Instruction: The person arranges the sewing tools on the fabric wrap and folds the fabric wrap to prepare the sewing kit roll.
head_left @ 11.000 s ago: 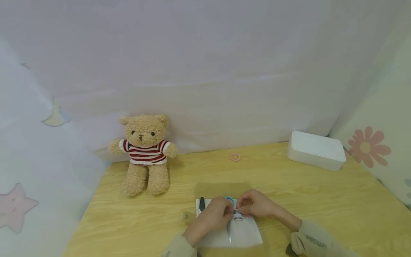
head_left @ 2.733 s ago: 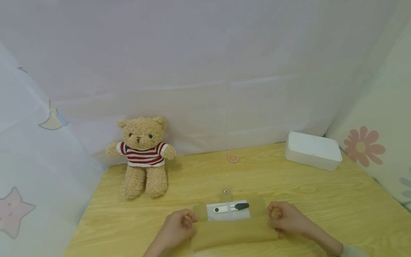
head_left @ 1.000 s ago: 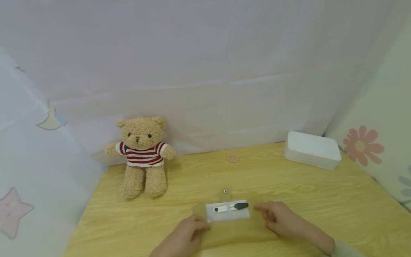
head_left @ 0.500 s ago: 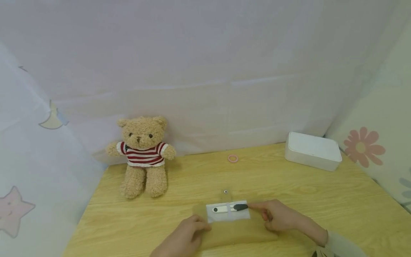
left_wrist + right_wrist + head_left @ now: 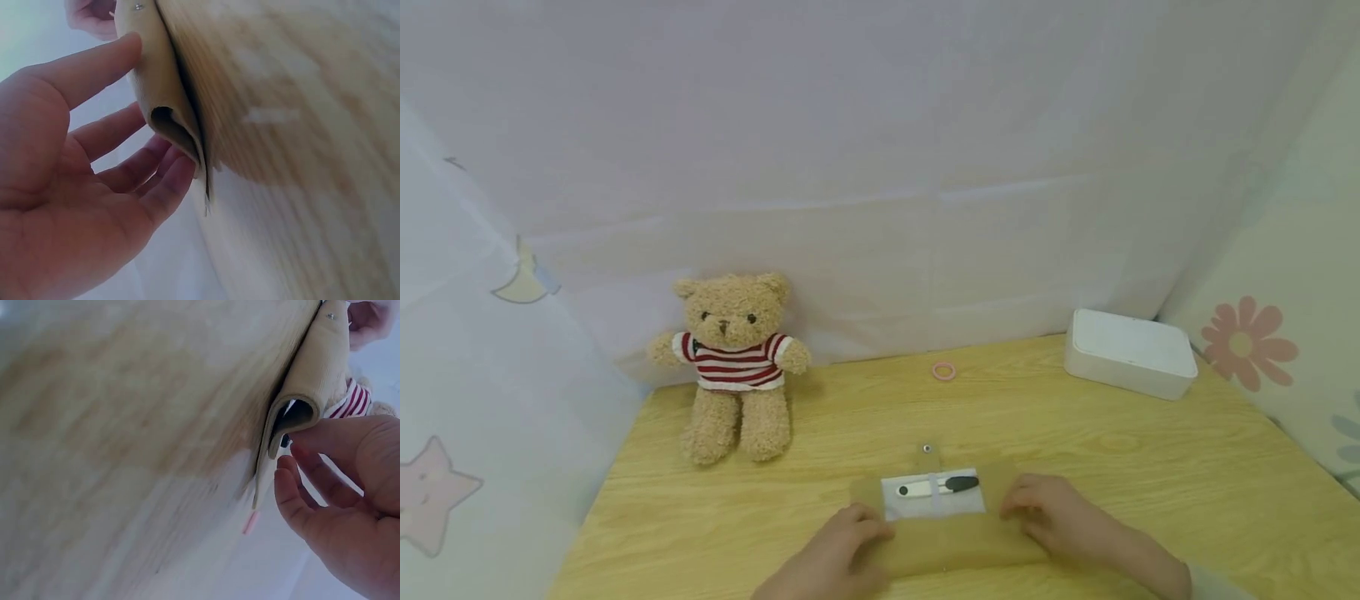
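In the head view a tan folded pouch (image 5: pixel 958 542) lies near the front of the table, its upper part showing a white lining (image 5: pixel 895 508). A slim tool (image 5: pixel 936 487), white with a black end and a dark round spot, lies across that lining under a pale strap. My left hand (image 5: pixel 831 554) rests on the pouch's left end; in the left wrist view its thumb and fingers (image 5: pixel 165 187) touch the fold from above. My right hand (image 5: pixel 1067 521) is at the right end, its thumb touching the rolled fold (image 5: pixel 315 384) and its fingers loosely bent.
A teddy bear (image 5: pixel 737 367) in a striped sweater sits at the table's back left. A pink ring (image 5: pixel 943 372) lies toward the back. At the back right stands a white box (image 5: pixel 1131 353). A tab with a metal snap (image 5: pixel 927 450) sticks out beyond the pouch.
Earlier the pouch was spread out, with both hands over its white lining; later it was folded. In the last half second my right hand has drawn back from the tool's black end. The left stays put.
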Motion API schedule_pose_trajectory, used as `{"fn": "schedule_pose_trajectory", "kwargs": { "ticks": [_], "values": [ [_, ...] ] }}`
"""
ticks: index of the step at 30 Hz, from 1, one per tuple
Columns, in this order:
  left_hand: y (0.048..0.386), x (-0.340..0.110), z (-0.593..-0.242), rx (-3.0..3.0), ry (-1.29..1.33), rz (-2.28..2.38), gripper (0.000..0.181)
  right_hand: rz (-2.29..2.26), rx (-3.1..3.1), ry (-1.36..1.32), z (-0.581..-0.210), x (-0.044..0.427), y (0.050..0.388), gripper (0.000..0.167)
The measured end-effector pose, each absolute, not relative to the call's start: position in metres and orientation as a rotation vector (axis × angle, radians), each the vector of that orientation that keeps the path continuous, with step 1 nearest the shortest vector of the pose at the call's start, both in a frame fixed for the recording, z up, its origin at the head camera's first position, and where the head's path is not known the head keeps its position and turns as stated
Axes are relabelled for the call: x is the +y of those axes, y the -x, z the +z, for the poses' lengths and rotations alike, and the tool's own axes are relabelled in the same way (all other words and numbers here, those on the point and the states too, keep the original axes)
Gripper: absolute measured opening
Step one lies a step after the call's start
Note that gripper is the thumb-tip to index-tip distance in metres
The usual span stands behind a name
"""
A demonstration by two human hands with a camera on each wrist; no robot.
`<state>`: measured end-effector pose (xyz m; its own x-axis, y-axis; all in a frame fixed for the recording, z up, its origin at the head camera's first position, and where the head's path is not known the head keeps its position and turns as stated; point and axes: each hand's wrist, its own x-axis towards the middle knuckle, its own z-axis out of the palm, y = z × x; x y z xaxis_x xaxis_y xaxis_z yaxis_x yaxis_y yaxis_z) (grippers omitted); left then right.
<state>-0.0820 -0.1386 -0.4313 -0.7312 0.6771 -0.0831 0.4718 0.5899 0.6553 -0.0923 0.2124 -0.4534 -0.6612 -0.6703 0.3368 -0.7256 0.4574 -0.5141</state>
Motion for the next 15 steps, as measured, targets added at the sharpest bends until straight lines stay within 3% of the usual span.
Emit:
{"fn": "schedule_pose_trajectory", "kwargs": {
  "ticks": [6,12,15],
  "values": [
    [0.079,-0.133,-0.432,2.572,-0.922,0.758,0.055,0.817,-2.661,-1.349,-0.451,0.213,0.084,0.020],
    [0.079,-0.126,-0.435,2.650,-0.970,0.650,0.058,0.797,-3.007,-1.131,-0.441,0.212,0.071,0.060],
    [0.078,-0.123,-0.434,2.712,-1.001,0.593,0.060,0.768,-3.042,-1.081,-0.439,0.210,0.068,0.063]
  ]
}}
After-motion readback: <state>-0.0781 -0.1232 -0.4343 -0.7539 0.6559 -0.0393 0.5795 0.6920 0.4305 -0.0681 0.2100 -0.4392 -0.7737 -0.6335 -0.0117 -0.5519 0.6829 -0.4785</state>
